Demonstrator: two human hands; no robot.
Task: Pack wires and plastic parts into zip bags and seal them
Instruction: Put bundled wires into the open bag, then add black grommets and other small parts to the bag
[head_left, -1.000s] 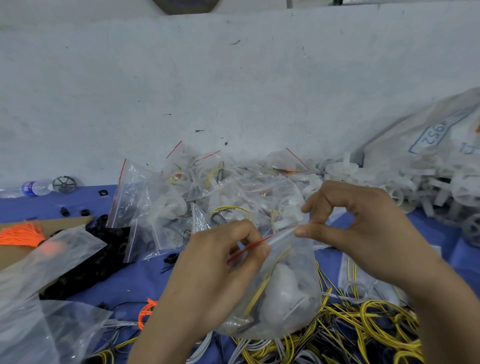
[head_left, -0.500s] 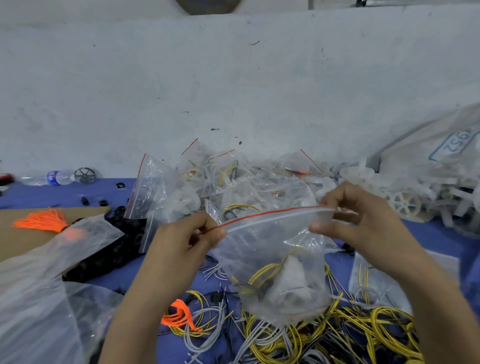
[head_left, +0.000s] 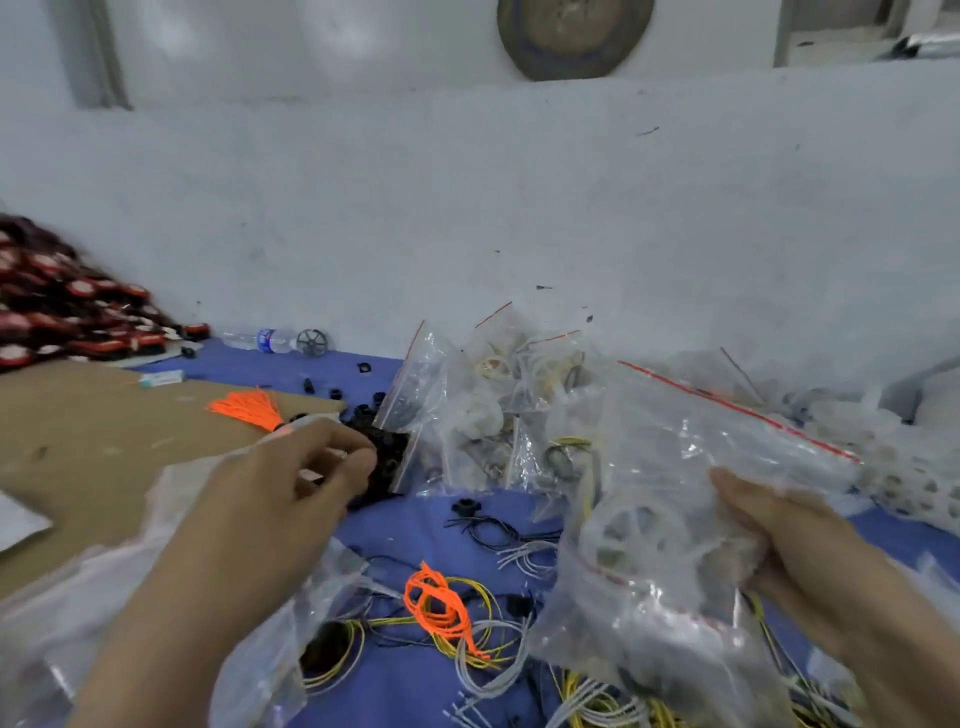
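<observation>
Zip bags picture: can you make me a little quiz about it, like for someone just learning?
1. True or false: the right hand holds a filled zip bag.
2. What colour is the cloth under the loose wires? A red, B blue, C green.
3. Fill the gap: the water bottle is not standing up, it lies on its ____.

Key: 1 true. 2 B. 3 side.

Soft even light, motion blur, warped edges.
</observation>
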